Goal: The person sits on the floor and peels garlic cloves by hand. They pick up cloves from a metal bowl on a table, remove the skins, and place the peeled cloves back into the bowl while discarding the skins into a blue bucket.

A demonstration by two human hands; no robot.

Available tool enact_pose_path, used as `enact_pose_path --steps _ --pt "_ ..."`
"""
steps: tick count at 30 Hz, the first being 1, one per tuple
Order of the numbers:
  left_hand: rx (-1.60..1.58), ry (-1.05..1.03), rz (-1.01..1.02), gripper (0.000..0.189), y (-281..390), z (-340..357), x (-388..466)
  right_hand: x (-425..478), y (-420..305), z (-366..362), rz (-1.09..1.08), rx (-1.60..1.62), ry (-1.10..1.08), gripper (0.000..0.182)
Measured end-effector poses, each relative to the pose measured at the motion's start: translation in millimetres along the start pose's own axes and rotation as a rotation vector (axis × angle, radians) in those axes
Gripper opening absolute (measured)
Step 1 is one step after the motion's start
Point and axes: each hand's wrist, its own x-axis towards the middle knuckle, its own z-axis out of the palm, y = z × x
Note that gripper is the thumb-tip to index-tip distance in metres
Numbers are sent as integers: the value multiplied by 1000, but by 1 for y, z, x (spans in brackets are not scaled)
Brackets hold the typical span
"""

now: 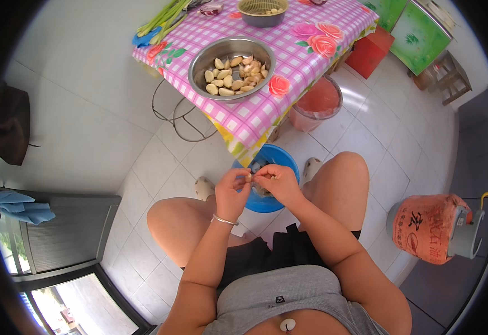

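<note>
My left hand [232,189] pinches a small garlic clove [249,177] between thumb and fingertips. Against that clove rest the fingertips of my right hand [280,184], and something pale shows in its curled fingers, probably another clove. Both hands are held over a blue plastic basin [286,155] on the floor, partly hidden by my hands and the table corner; scraps lie inside it. On the table ahead stands a stainless steel bowl [232,99]. Pale peeled-looking garlic cloves [223,74] lie mostly at its left, and cloves with skin [253,70] at its right.
The table has a pink checked cloth [250,119]. Farther back on it are a colander in a basin [262,19], green stalks [164,19] and a cut red onion [211,8]. A lined bin [316,102] stands beside the table, a gas cylinder [430,229] at right.
</note>
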Motion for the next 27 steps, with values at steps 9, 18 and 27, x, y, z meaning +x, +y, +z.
enact_pose_path --steps 9,18,27 --pt "325 43 311 16 6 2 -1 1 0 -6 404 598 -155 11" --pt "-22 -23 -40 21 -1 4 -3 4 8 -1 395 393 -23 5" --pt "-411 19 -309 24 10 -17 8 5 6 0 21 107 139 14"
